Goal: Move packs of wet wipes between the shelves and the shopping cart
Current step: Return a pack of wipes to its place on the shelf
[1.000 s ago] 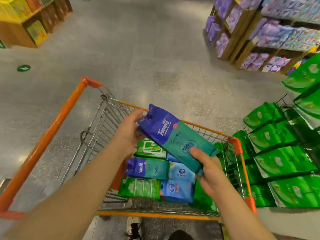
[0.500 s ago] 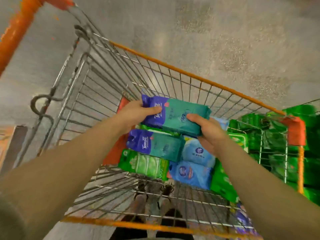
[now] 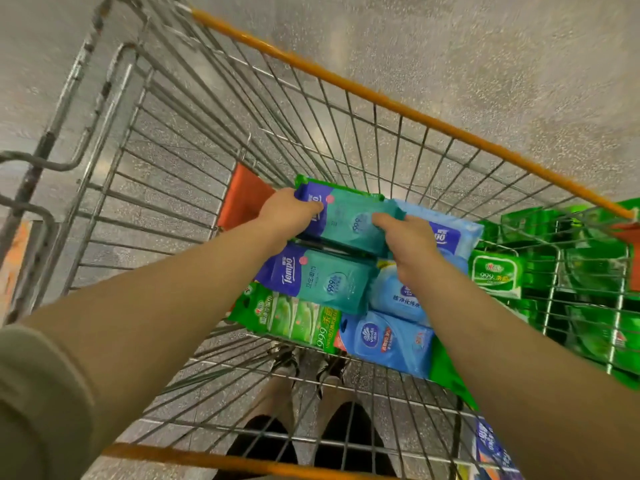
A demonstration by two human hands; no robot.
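Both hands reach down into the shopping cart [image 3: 408, 109] and hold 1 blue-and-teal Tempo pack [image 3: 349, 221] low in the basket. The left hand [image 3: 291, 211] grips the pack's blue left end, fingers [image 3: 313, 204] curled over the top edge. The right hand [image 3: 407, 237] grips the teal right end, thumb laid across the pack's face and the other fingers tucked under and out of sight. The held pack sits at the far end of the pile, lying over a green pack [image 3: 346, 192] whose edge shows just beyond it; whether it already rests on that pack or hovers a little above cannot be told.

Just near of it lies a second Tempo pack [image 3: 318, 277], flat, label up. Nearer still is a long green pack [image 3: 294, 318], and to its right a blue Vinda pack [image 3: 384, 341]. Another light blue pack [image 3: 394, 296] lies between the second Tempo pack and the right forearm, partly covered by the wrist. A pale blue pack [image 3: 450, 235] shows to the right of the right hand, and a green-and-white lidded pack [image 3: 497, 275] leans by the cart's right wire wall.

Outside that wall, on the right, green packs on a wire rack [image 3: 595, 271] show through the mesh. An orange plastic flap [image 3: 242, 199] stands against the left side, touching the left wrist area. Through the cart's floor, the person's shoes [image 3: 311, 368] show on the grey speckled floor [image 3: 485, 46].
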